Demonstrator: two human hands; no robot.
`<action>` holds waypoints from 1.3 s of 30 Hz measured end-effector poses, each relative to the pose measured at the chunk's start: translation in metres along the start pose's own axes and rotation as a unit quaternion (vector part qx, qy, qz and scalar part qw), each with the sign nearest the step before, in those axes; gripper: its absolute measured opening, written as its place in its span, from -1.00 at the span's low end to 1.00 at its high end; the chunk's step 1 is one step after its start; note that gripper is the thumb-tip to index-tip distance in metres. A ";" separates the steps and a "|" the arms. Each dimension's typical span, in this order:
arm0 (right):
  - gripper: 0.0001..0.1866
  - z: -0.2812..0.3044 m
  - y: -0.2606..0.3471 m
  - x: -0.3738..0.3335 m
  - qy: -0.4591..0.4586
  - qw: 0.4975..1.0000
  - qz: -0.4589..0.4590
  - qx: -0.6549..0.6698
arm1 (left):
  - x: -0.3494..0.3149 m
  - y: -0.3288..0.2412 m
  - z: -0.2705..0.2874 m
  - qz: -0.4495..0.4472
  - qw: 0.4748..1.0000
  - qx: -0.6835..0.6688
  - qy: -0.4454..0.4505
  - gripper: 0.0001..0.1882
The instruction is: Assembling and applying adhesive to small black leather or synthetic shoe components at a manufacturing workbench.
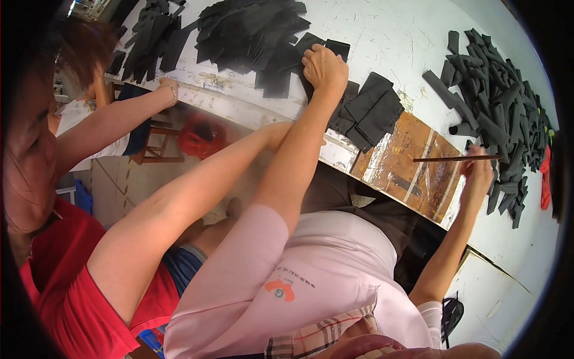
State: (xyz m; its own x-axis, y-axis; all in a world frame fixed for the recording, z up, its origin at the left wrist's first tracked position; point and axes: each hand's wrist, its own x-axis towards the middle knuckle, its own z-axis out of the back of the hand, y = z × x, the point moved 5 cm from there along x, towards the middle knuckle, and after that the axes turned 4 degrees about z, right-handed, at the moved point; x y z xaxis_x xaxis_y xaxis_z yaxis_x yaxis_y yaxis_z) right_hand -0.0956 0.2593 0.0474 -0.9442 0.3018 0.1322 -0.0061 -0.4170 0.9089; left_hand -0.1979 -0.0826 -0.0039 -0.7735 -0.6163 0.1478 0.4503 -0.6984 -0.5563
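Note:
My left hand (pixel 326 67) reaches over the white table to the edge of a pile of flat black fabric pieces (pixel 248 36). Its fingers are curled down onto a black fabric piece (pixel 338 49); the fingertips are partly hidden. In my right hand (pixel 478 176) is a thin brown stick (pixel 439 160), held level above a brown board (pixel 427 140) with strips of clear tape. Between my hands, a small stack of folded black fabric pieces (pixel 376 110) overlaps the board's left end.
Many rolled black fabric pieces (pixel 502 107) are heaped at the right. On my left sits a co-worker in red (pixel 128 293), one hand (pixel 168 93) at the table edge, the other arm passing behind mine. A red bag (pixel 203 133) and wooden stool (pixel 161 143) stand below.

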 end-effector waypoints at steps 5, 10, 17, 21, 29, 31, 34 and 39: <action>-0.71 -0.019 -0.029 -0.056 0.025 0.993 -0.080 0.086 | 0.028 0.007 -0.028 0.005 0.998 0.014 0.055 -0.75; -0.77 -0.044 -0.024 -0.086 0.107 0.985 -0.089 0.099 | 0.021 0.003 0.002 -0.047 0.963 -0.264 0.015 -0.87; -0.85 -0.087 0.029 -0.097 0.219 0.974 0.045 0.049 | -0.059 0.000 0.026 0.227 0.583 -0.710 0.323 -0.86; -0.71 -0.101 0.053 -0.095 0.170 0.957 0.050 0.230 | -0.135 0.002 0.035 0.293 0.418 -0.706 0.491 -0.83; -0.85 -0.090 0.049 -0.095 0.106 0.950 -0.110 0.273 | -0.180 0.000 0.048 0.265 0.564 -0.648 0.437 -0.90; -0.84 -0.083 0.055 -0.093 0.142 0.975 -0.010 0.168 | -0.175 0.004 0.044 0.190 0.630 -0.583 0.476 -0.83; -0.85 -0.077 0.051 -0.097 0.142 0.958 -0.078 0.239 | -0.181 0.006 0.041 0.221 0.551 -0.628 0.503 -0.84; -0.85 -0.081 0.047 -0.107 0.118 0.933 -0.126 0.316 | -0.192 0.008 0.038 0.219 0.468 -0.688 0.509 -0.83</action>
State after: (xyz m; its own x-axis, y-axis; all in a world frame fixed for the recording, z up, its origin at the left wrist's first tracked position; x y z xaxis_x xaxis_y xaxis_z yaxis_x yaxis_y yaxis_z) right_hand -0.0218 0.1383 0.0444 -0.9856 0.0934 -0.1409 -0.1134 0.2532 0.9608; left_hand -0.0289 0.0167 -0.0060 -0.8687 0.3919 -0.3031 0.4932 0.7416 -0.4548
